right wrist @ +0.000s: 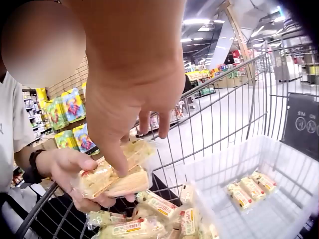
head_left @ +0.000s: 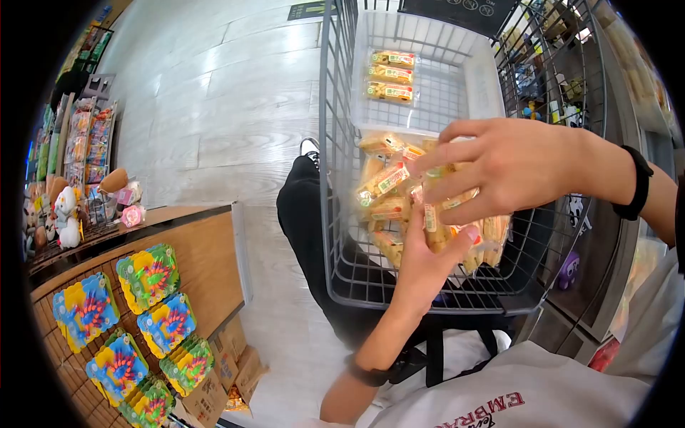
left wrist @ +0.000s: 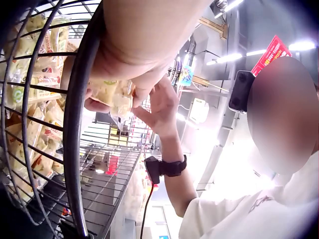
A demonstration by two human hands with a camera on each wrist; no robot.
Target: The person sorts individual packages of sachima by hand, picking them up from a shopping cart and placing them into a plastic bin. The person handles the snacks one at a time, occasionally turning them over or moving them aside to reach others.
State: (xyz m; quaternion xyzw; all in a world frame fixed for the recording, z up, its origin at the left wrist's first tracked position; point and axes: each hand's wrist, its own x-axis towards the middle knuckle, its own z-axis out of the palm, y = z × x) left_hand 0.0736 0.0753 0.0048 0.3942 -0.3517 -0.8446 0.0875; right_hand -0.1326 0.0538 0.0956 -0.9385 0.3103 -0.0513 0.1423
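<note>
Inside the cart, my left hand [head_left: 422, 274] holds several clear-wrapped snack packets; in the right wrist view the same hand [right wrist: 75, 174] has its thumb on one side of the held packets [right wrist: 122, 181] and fingers beneath. My right hand [head_left: 517, 167] reaches over them, fingers spread, one fingertip touching a wrapper in the right wrist view. Loose packets [head_left: 385, 182] with red and green labels lie heaped around and under both hands. Three packets [head_left: 391, 75] lie in a row in a translucent white bin [head_left: 481, 85]. The left wrist view shows the held packets [left wrist: 112, 94] partly hidden by my left hand.
The dark wire cart [head_left: 325, 143] surrounds the bin and heap. Colourful toy packs [head_left: 165, 324] hang on a rack at lower left, with cardboard boxes [head_left: 207, 399] beside it. Shelving stands to the right. Pale floor [head_left: 235, 107] lies left of the cart.
</note>
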